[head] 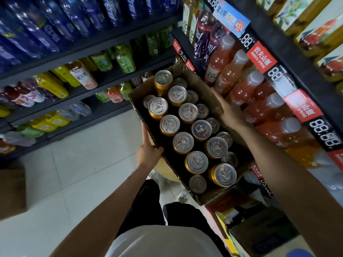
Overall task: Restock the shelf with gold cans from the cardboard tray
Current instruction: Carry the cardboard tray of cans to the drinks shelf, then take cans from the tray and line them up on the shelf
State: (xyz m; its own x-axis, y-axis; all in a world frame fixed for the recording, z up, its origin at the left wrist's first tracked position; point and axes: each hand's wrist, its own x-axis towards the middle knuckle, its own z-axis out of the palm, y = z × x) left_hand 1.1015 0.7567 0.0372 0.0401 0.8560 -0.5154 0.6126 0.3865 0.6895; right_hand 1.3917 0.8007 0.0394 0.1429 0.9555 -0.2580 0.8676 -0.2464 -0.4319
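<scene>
A brown cardboard tray is held up in front of me, above the floor, tilted away toward the shelves. Several gold cans with silver tops stand upright in it in rows. My left hand grips the tray's left wall, thumb over the rim and forefinger stretched along the edge. My right hand holds the right wall, palm against the cardboard, thumb hooked on the inside. The tray's right side lies close to a shelf of orange drink bottles.
Dark shelving with blue, green and yellow bottles runs along the left. At right a second shelf unit carries red and black price tags. White floor tiles lie below. A brown box sits at the left edge.
</scene>
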